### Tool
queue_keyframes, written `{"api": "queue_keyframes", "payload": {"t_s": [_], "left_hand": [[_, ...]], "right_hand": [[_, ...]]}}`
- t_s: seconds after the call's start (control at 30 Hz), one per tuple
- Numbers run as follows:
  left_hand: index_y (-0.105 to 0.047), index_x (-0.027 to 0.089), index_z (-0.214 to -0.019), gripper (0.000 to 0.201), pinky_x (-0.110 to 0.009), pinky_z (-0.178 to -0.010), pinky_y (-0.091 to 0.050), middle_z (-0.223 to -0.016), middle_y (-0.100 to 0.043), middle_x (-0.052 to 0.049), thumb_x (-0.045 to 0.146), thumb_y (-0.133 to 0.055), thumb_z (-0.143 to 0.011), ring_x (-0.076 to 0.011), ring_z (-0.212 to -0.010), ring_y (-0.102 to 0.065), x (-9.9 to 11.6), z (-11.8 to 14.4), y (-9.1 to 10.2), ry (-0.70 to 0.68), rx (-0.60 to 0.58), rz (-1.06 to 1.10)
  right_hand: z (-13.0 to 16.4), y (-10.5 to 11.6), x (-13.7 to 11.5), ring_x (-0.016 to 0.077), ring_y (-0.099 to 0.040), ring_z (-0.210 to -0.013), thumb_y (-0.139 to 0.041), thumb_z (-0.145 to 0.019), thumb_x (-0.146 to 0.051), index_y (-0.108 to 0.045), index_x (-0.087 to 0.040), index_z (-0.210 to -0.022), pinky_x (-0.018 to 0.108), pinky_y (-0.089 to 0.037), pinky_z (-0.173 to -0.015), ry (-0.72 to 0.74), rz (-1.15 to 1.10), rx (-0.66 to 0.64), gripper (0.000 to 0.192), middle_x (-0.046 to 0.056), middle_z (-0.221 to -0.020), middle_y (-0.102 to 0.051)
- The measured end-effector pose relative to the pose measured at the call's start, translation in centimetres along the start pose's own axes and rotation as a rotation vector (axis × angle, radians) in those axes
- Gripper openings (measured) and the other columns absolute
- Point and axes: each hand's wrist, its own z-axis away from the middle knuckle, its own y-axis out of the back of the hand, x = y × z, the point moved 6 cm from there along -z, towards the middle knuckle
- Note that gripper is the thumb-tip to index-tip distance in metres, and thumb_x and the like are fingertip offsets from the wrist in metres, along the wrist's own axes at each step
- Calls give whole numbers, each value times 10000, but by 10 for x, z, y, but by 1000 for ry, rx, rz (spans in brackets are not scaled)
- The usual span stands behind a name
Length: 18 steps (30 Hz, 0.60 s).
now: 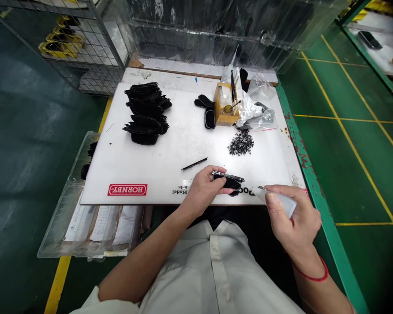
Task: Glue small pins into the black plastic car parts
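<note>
L hand (203,188) pinched the black part (228,183) over the table's (157,168) near edge, R hand (293,220) gripped the white bottle (287,205) w/ nozzle (260,194) nearby, so steady hold & light squeeze prob. worked best.

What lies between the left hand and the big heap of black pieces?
In the head view, a thin black rod lies between the left hand and the heap, on the white tabletop.

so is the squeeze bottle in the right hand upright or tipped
Tipped: the squeeze bottle lies aslant in the right hand, its nozzle pointing across toward the black piece in the left hand.
</note>
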Motion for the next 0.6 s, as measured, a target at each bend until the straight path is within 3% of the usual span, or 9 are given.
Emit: {"api": "queue_keyframes", "payload": {"t_s": [0.6], "left_hand": [[-637, 177, -992, 194, -310, -797, -562, -776, -564, -18, 225, -644, -805, -165, -776, -684, 2, 0, -1, 8, 11, 37]], "right_hand": [[-2, 3, -2, 100, -510, -475, -571, -851, -332, -640, -190, -855, 247, -375, -417, -27, 33, 20, 158, 14, -721, -660]]}}
